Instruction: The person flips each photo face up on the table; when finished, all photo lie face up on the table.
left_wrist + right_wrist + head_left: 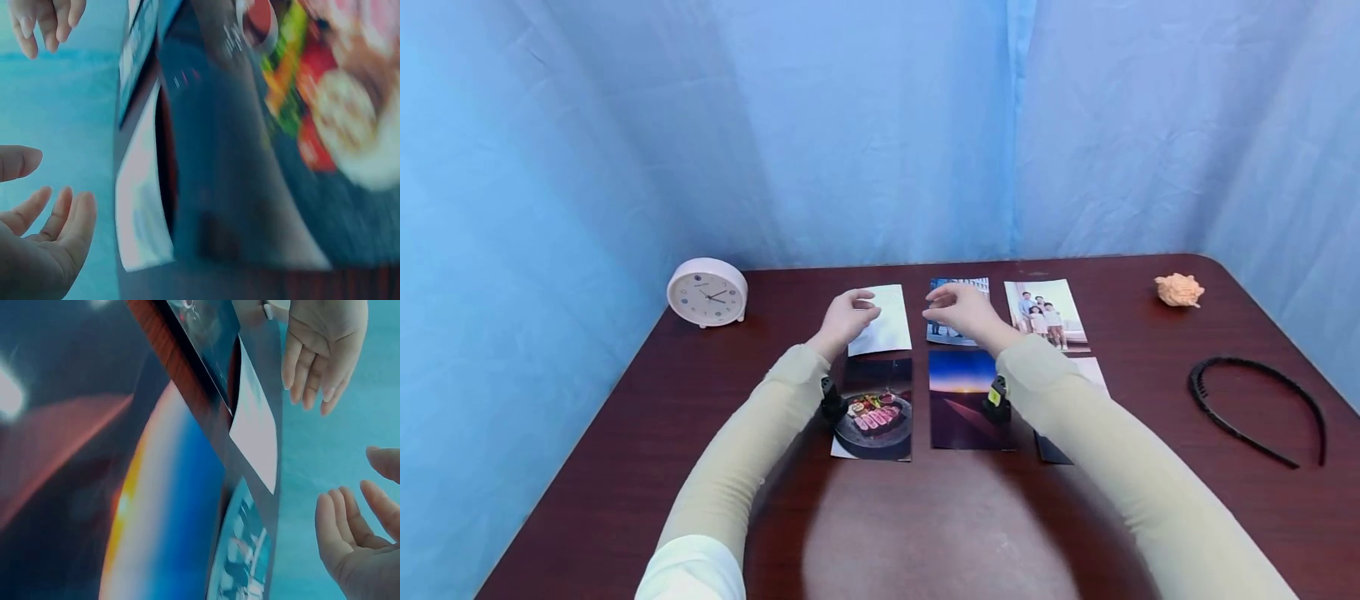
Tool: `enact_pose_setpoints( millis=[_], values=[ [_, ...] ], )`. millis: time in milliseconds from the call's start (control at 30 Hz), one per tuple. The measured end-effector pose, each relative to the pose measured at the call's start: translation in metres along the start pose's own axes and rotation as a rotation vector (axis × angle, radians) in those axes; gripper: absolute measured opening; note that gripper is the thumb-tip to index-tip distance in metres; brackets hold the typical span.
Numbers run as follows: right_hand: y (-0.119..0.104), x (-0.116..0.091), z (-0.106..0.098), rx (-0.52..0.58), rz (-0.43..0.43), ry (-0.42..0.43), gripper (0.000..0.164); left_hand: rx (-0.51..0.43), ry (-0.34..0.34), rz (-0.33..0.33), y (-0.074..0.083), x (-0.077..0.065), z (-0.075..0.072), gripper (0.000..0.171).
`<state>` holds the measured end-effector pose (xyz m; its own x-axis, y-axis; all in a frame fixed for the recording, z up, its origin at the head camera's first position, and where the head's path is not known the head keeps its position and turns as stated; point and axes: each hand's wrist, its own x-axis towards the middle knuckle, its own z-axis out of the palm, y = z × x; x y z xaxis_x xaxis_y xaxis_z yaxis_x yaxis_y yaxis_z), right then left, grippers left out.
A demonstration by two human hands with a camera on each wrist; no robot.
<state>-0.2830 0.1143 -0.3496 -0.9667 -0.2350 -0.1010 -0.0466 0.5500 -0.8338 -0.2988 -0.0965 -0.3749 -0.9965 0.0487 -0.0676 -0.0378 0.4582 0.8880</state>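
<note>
My left hand (847, 319) hovers at the left edge of a pale, nearly white photo print (886, 321), holding nothing. To its right, my right hand (962, 311) is over a bluish photo print (943, 334) and partly covers it. In the right wrist view the right hand (362, 550) has thumb and fingers apart, with nothing between them; the left hand (325, 353) shows above with fingers extended. Nearer me lie a food photo (874, 429) and a sunset photo (958, 421). Beside these are a family photo (1047, 312) and a print (1093, 372) mostly hidden under the right sleeve.
A white round clock (707, 292) stands at the table's back left. At the right are a peach-coloured, flower-like object (1179, 290) and a black headband (1255, 362). Blue curtains (880, 133) enclose the dark wooden table (647, 467).
</note>
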Motion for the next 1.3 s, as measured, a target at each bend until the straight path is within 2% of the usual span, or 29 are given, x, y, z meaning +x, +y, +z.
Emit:
enact_pose_setpoints(
  millis=[233, 467, 633, 833, 900, 1133, 1300],
  values=[
    [-0.007, 0.009, 0.021, 0.008, 0.023, -0.031, 0.043, 0.054, 0.008, -0.041, -0.021, 0.002, -0.013, 0.053],
    [-0.007, 0.02, 0.035, -0.029, 0.034, -0.072, 0.048, 0.046, 0.003, -0.118, -0.028, 0.001, -0.018, 0.065],
    [-0.006, 0.022, 0.041, -0.056, 0.03, -0.118, 0.054, 0.042, -0.001, -0.117, -0.032, 0.002, -0.019, 0.067],
    [-0.002, 0.022, 0.046, -0.097, 0.044, -0.179, 0.059, 0.052, -0.007, -0.096, -0.039, 0.003, -0.02, 0.061],
    [-0.001, 0.023, 0.048, -0.101, 0.049, -0.176, 0.059, 0.087, -0.023, -0.085, -0.041, 0.003, -0.021, 0.06],
    [0.0, 0.025, 0.051, -0.105, 0.039, -0.175, 0.058, 0.337, -0.114, -0.032, -0.038, 0.0, -0.026, 0.063],
    [0.0, 0.025, 0.053, -0.128, 0.024, -0.183, 0.059, 0.432, -0.2, -0.024, -0.039, 0.0, -0.026, 0.07]
  ],
)
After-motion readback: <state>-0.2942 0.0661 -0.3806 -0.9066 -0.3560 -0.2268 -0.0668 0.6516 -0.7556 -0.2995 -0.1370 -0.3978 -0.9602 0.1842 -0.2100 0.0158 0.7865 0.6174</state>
